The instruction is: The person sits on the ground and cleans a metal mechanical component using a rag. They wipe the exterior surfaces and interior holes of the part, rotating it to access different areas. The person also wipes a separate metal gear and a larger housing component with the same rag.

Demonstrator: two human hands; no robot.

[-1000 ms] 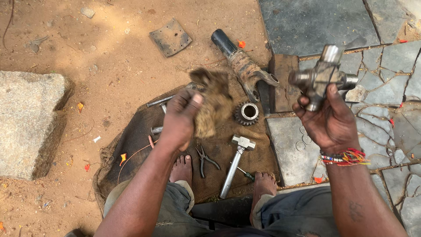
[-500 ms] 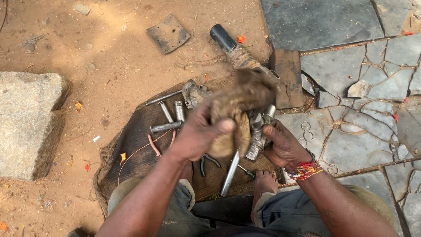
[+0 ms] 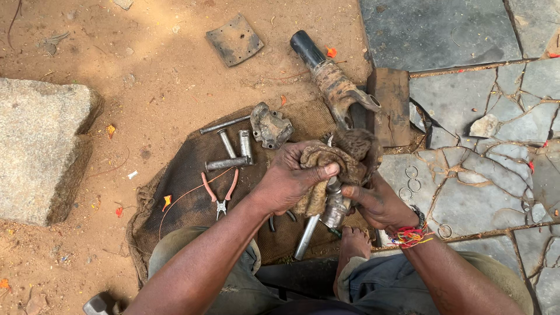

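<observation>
My left hand (image 3: pixel 287 182) presses a dirty brown rag (image 3: pixel 344 156) around a silver metal cross-shaped joint (image 3: pixel 333 205), which mostly hides it. My right hand (image 3: pixel 376 203) holds the joint from below, fingers wrapped under it; a coloured thread bracelet (image 3: pixel 408 235) sits on that wrist. Both hands are over a brown burlap sack (image 3: pixel 186 175) spread on the dirt. A metal hammer handle (image 3: pixel 305 238) pokes out beneath the hands.
On the sack lie red-handled pliers (image 3: pixel 219 197), several metal rods and sockets (image 3: pixel 232 147) and a grey casting (image 3: pixel 270 126). A rusty shaft yoke (image 3: pixel 333 83) and a wood block (image 3: pixel 391 105) lie behind. A stone block (image 3: pixel 41 146) is left; cracked slabs (image 3: pixel 478 169) with small rings right.
My right hand brought the cross joint down from the upper right to my lap. My left hand moved the rag onto it and now both hands hold it wrapped together.
</observation>
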